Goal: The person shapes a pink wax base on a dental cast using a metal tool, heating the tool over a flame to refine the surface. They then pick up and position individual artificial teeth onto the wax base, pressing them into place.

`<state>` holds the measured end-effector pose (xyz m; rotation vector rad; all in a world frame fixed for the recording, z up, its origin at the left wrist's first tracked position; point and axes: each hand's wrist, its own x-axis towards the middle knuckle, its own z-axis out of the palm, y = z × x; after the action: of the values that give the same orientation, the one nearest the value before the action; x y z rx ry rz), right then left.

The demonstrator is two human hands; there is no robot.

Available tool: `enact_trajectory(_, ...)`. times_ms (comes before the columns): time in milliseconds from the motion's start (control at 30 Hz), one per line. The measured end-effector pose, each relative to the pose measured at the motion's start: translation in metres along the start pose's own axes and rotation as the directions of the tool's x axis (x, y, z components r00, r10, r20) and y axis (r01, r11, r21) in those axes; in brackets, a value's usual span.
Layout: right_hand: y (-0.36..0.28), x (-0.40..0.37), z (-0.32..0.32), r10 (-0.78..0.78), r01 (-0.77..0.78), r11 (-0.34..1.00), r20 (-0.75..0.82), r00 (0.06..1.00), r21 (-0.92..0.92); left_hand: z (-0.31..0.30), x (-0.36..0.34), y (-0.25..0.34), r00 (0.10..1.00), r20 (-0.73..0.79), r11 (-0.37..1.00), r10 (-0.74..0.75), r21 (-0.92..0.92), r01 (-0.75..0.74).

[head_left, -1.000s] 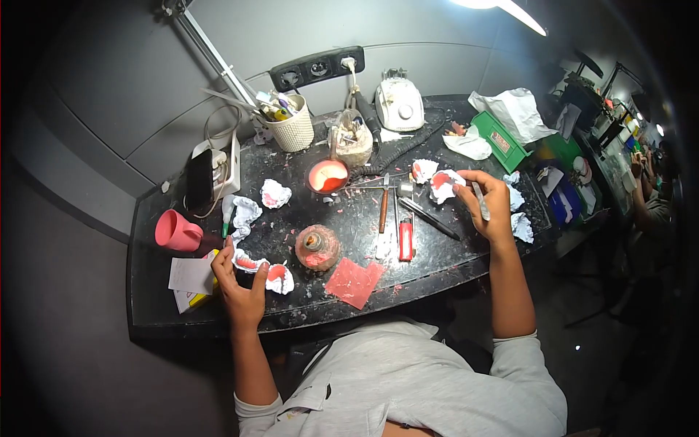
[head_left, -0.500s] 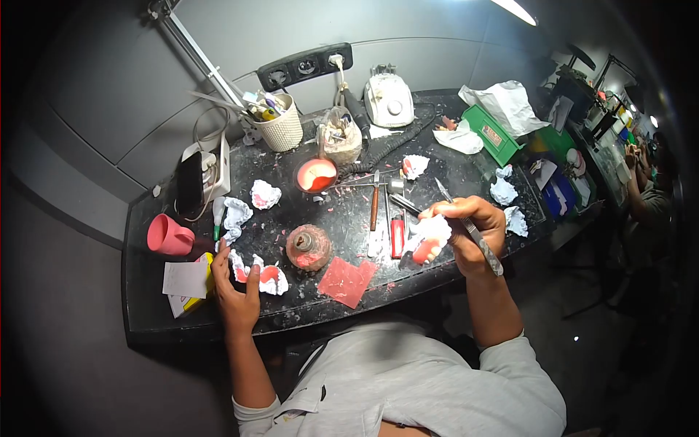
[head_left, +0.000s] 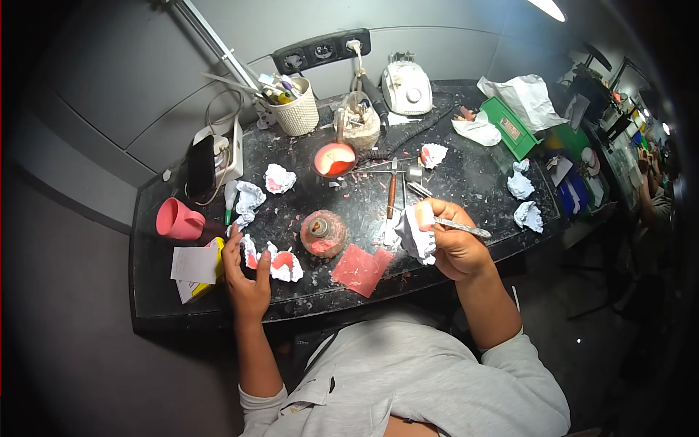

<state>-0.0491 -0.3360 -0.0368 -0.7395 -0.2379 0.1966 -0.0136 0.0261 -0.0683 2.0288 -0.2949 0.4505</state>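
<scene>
My right hand is closed around a white plaster dental cast with pink wax on it, above the front of the bench. The same hand holds a metal wax knife, which points to the right. My left hand has its thumb and fingers apart and holds nothing. Just right of its fingertips lie plaster casts with pink wax. A spirit burner and a pink wax sheet sit between my hands. A wooden-handled tool lies behind the cast.
A pan of melted red wax stands at the middle back. Left are a pink mug, a phone and a notepad. A white control unit, a green box and more casts stand right.
My right hand has turned the cast and moved slightly left; the knife now lies flatter. The cast covers the place where a red lighter showed. My left hand stays by the casts.
</scene>
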Motion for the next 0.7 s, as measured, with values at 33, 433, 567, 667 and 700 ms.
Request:
enact_trajectory(33, 0.001, 0.002, -0.002, 0.025, -0.027, 0.999, 0.047, 0.999, 0.044, 0.0, 0.0, -0.001, 1.0, 0.0, 1.0, -0.001, 0.002, 0.001)
enact_trajectory(433, -0.004, 0.003, 0.02, -0.029, 0.08, 0.971, 0.224, 0.974, -0.225, 0.002, -0.001, 0.003, 0.999, -0.005, 0.999, 0.042, -0.025, -0.042)
enact_trajectory(567, -0.006, 0.0, 0.026, -0.005, 0.071, 0.954, 0.219, 0.976, -0.291, 0.002, -0.002, 0.0, 0.999, -0.001, 0.999, 0.037, -0.014, -0.037)
enact_trajectory(667, -0.006, -0.001, 0.022, 0.043, 0.041, 0.939, 0.238, 0.97, -0.341, 0.002, -0.002, 0.002, 0.999, 0.003, 0.999, 0.032, -0.012, -0.032)
enact_trajectory(700, -0.006, -0.001, 0.023, 0.04, 0.045, 0.94, 0.237, 0.971, -0.339, 0.002, -0.001, 0.003, 1.0, 0.003, 1.0, 0.028, -0.006, -0.028)
